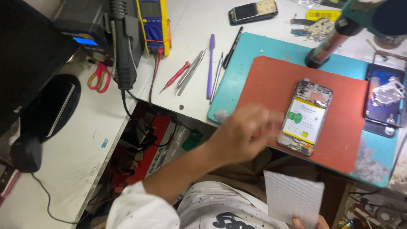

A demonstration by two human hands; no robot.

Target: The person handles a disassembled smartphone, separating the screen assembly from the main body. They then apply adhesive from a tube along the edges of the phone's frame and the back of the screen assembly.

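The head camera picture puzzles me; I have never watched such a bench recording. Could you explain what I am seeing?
The camera sits on a person's head and looks down at their own two hands over a white workbench. The left hand, blurred by motion, reaches over a red mat beside an opened phone with its back off and battery showing. The right hand, barely visible at the bottom edge, holds a white textured sheet. The red mat lies on a teal mat. Further back lie tweezers, a red screwdriver, a purple pen, red-handled scissors and a yellow multimeter.
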